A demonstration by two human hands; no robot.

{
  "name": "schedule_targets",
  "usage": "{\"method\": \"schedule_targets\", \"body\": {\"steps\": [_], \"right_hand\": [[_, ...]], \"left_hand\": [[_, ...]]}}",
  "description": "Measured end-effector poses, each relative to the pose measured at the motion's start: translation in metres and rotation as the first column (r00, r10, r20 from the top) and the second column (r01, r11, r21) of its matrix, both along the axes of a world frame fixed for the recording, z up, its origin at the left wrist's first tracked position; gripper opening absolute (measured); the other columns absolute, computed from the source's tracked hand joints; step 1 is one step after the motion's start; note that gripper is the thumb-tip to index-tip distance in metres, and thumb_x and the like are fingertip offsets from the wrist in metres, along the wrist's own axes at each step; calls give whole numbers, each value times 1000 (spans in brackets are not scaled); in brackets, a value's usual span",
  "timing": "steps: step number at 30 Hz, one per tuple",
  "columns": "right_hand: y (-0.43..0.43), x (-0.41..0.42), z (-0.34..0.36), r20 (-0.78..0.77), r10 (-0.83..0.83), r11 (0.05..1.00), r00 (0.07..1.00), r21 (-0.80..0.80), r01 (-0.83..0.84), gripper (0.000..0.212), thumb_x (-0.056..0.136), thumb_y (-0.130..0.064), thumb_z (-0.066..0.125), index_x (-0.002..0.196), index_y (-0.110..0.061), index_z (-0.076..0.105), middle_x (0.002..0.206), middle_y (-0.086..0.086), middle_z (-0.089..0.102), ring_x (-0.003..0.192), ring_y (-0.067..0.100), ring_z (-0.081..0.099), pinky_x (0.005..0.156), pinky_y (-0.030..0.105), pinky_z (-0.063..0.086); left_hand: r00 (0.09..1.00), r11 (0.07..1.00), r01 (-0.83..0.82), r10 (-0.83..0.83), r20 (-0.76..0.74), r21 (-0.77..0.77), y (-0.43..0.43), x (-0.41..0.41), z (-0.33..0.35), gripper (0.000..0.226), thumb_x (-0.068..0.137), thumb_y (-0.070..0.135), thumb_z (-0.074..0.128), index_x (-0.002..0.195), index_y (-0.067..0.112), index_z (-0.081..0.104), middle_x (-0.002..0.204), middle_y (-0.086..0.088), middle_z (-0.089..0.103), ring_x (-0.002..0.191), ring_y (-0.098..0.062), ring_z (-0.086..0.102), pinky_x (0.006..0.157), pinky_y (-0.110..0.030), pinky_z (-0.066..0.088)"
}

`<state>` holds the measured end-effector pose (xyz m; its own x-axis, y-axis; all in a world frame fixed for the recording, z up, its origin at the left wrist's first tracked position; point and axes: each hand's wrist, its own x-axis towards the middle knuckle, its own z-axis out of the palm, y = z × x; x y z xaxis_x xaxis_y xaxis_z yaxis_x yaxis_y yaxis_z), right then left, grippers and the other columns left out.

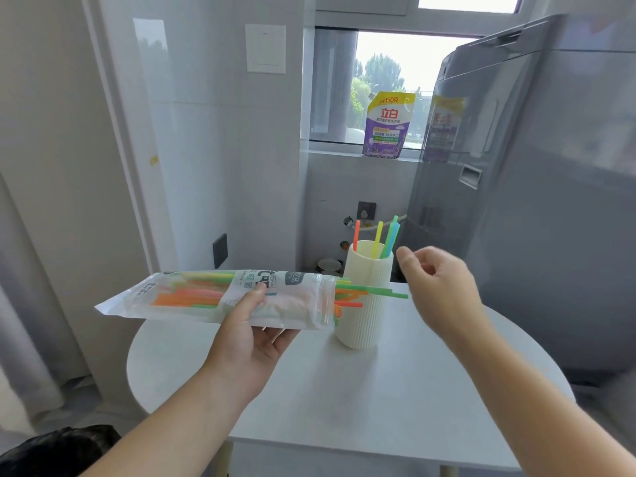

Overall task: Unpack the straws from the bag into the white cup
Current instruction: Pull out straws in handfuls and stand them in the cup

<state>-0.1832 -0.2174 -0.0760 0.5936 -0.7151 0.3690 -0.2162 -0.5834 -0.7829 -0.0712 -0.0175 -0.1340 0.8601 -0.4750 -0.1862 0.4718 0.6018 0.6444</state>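
Observation:
My left hand (253, 330) holds a clear plastic bag (192, 292) of coloured straws level above the table, gripping it from below near its middle. The bag's open end points right, and several green and orange straws (364, 293) stick out of it in front of the white ribbed cup (364, 315). The cup stands upright on the table and holds several straws (382, 239): orange, yellow, green and blue. My right hand (438, 284) hovers just right of the cup's rim, fingers loosely curled and apart, holding nothing.
The round white table (395, 390) carries only the cup. A large grey appliance (533, 201) stands close on the right. A detergent pouch (387, 125) sits on the window sill behind. A wall is on the left.

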Motion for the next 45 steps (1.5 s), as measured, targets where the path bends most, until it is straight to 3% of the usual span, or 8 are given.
{"method": "schedule_targets", "body": {"steps": [3,6,13,21,29,35,39,45], "right_hand": [[12,-4,-10,-68,218,954,974,225,-198,29,94,-50,58,96,-24,69,83,-3,73,71,16,69,62,33,58],[15,-4,-12,50,322,860,945,402,-314,17,91,-34,70,98,-19,73,84,4,76,66,16,69,64,30,60],[18,-5,-20,53,344,846,938,416,-334,4,89,-8,72,87,-9,75,76,8,75,64,15,68,60,26,57],[21,-12,-16,97,385,767,918,519,-377,22,84,-17,78,105,-15,69,82,9,74,66,20,70,59,30,57],[15,-16,-13,104,343,796,933,495,-348,5,89,-6,72,89,-2,71,80,12,76,63,18,70,63,28,57],[16,-25,-9,140,414,698,900,586,-412,21,87,-16,75,102,-3,69,86,12,76,66,26,71,55,30,57],[14,-24,-11,152,433,700,888,565,-438,11,83,-1,75,93,2,71,73,14,72,60,22,68,57,26,57],[-3,-31,-5,181,366,679,913,619,-395,2,85,-1,73,86,0,72,68,10,69,55,15,62,51,22,53]], "left_hand": [[1000,1000,7,-8,18,16,-2,-4,-2,16,94,20,66,109,23,70,99,-5,79,86,-21,76,67,-36,65],[999,999,27,-29,46,34,-4,-8,-2,19,94,21,66,113,22,70,100,-6,79,83,-20,77,63,-33,64],[997,997,49,-52,62,54,-6,-13,-2,17,94,23,67,110,20,71,96,-5,78,80,-19,76,58,-31,61],[995,998,50,-54,87,48,-2,-17,1,16,95,23,65,109,20,71,96,-4,79,79,-18,76,59,-30,61],[996,999,30,-33,83,34,4,-16,3,19,94,21,66,113,21,71,102,-5,78,85,-21,77,64,-33,63],[998,1000,5,-7,66,26,8,-13,4,16,95,21,66,109,22,71,99,-5,79,85,-21,77,66,-34,64],[998,1000,2,-3,65,29,7,-14,4,14,94,21,67,108,21,71,98,-5,79,83,-20,77,67,-35,65],[998,1000,-20,19,65,18,12,-8,4,17,95,20,66,111,21,70,99,-5,79,84,-21,78,66,-36,65]]}}
